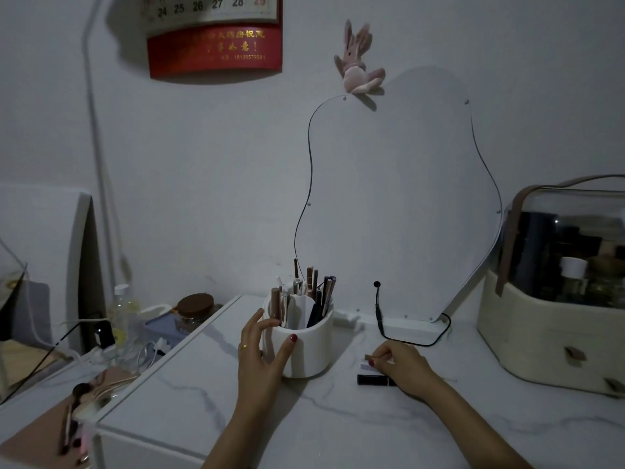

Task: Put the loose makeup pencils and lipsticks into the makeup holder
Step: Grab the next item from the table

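Fingers and thumb of the left hand (262,353) curve around the near left side of the round white makeup holder (306,346), touching its wall and rim; I judge this is to keep the light cup steady while the other hand brings the next item. Already many brown and dark makeup pencils (313,289) stand upright or slightly leaning inside its compartments.

Just to the right of the holder, the right hand (402,365) is closed in a pinch on a small pale lipstick tube (372,362) that lies on the table, and it seems to be the moment of picking it up (whether the tube has left the surface I cannot tell). A black lipstick tube (373,380) lies flat just beside it, partly under the palm, so at least this one is not yet put away.

The white marble-pattern tabletop (338,428) is smooth and hard, so a tube can roll on it. Behind stands a wavy frameless mirror (399,198) with a black cable (411,340) in front of it, and a cream cosmetic case with clear lid (548,346) sits well to the right. On the grey wall hang a red calendar (216,45) and a pink plush rabbit (358,62). The room is dim.
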